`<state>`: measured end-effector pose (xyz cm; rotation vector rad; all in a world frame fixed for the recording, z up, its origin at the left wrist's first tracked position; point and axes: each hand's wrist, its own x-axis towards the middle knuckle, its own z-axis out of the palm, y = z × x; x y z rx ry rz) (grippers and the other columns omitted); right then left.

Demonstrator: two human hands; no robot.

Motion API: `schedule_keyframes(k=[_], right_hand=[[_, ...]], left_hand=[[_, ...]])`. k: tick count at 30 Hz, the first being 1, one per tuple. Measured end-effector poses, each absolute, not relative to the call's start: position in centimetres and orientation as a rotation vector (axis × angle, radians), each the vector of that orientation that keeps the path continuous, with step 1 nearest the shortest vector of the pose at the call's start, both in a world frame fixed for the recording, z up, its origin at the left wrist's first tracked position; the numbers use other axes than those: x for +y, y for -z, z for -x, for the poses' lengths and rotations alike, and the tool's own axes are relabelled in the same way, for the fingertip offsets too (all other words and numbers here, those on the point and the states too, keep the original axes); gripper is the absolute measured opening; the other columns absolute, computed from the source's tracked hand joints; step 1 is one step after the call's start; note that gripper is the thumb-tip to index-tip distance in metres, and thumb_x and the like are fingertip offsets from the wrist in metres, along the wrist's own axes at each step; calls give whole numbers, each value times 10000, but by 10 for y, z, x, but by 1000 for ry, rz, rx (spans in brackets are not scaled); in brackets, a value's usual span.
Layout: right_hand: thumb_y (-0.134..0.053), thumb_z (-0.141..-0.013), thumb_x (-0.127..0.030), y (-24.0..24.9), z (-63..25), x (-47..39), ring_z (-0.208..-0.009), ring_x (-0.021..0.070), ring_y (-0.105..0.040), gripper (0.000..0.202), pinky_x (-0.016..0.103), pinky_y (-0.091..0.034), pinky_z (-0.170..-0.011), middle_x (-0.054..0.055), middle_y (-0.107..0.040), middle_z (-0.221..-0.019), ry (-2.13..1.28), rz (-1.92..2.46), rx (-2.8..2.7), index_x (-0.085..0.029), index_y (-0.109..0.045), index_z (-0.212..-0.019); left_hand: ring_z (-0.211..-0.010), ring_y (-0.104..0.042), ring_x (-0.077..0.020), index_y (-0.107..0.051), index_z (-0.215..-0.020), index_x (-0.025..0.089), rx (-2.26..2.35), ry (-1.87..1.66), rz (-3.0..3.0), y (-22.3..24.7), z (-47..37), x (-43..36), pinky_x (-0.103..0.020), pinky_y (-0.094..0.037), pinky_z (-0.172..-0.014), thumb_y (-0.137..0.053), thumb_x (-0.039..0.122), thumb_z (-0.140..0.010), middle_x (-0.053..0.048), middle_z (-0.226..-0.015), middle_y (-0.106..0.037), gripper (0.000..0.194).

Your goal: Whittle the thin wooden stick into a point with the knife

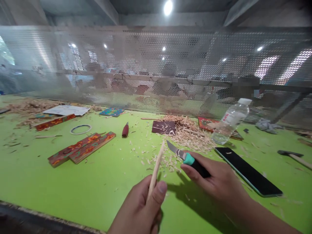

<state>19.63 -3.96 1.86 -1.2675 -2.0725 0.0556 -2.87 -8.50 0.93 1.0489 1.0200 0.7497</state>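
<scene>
My left hand [143,204] is closed around the lower part of a pale, thin wooden stick [157,165], which points up and away from me. My right hand [214,178] grips a knife [192,161] with a black and teal handle. Its bare blade points up and to the left, close to the right of the stick's tip; whether they touch is hard to tell. Beneath both, wood shavings [168,161] are scattered on the green table [102,191].
A black phone [248,170], a plastic bottle [231,122] and a hammer-like tool [293,155] are at right. Painted wooden strips [81,148], a tape ring [81,129] and a red-handled tool [125,130] lie left. Behind a shavings pile [192,136] stands a perforated screen [146,65].
</scene>
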Motion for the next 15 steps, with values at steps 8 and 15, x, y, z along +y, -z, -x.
schedule_keyframes(k=[8,15], right_hand=[[-487,-1063,-535,-16,-191,-40,-499,149,-551,403,243,-402,-495,-42,-602,-593,-328,1249,-2145,-224,-640,-859],[-441,-1075,-378,-14,-187,-46,-578,167,-615,256,261,-428,-551,-11,-672,-700,-374,1172,-2277,-223,-624,-984]], left_hand=[[-400,-156,-60,-483,-1005,245,788,-746,-836,4,40,-83,-193,-142,-410,-521,755,-934,132,-531,-376,516],[-456,-202,-76,-501,-957,230,900,-711,-972,-8,34,-85,-205,-199,-459,-453,757,-965,113,-580,-356,529]])
